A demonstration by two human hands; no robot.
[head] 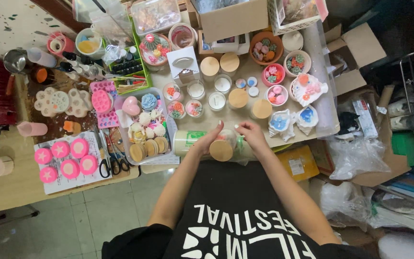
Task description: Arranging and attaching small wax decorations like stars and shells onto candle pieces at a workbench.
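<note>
1. Holding a small glass jar [227, 142] between both hands at the near edge of the table [5, 182], the person keeps it just above the body; its round wooden lid [221, 150] faces the camera.
2. The left hand [208, 139] is curled around the jar's left side, fingers closed on the glass.
3. The right hand [251, 133] wraps the jar's right side, fingertips pinched near its top; both hands are closed on the jar.
4. Just left of the hands a roll of tape [186, 140] lies on its side at the near edge.
5. Further left, a clear tray [120, 106] holds a pink heart, a blue swirl, white flower shapes and round tan discs; scissors [113, 160] lie beside it.
6. On a paper sheet [58, 184] at the near left corner sit six round pink pieces [65, 158].
7. Past the hands, mid-table, stand several small glass jars [216, 100], some filled white and open, some capped with wooden lids [238, 98].
8. Toward the right edge, shell dishes [293, 119] and pink bowls [274, 74] already hold coloured shapes.
9. Judging by this, many pieces look finished; a few open jars are left without lids, and the one in hand appears lidded.
10. Cardboard boxes [233, 19] line the far edge.
</note>
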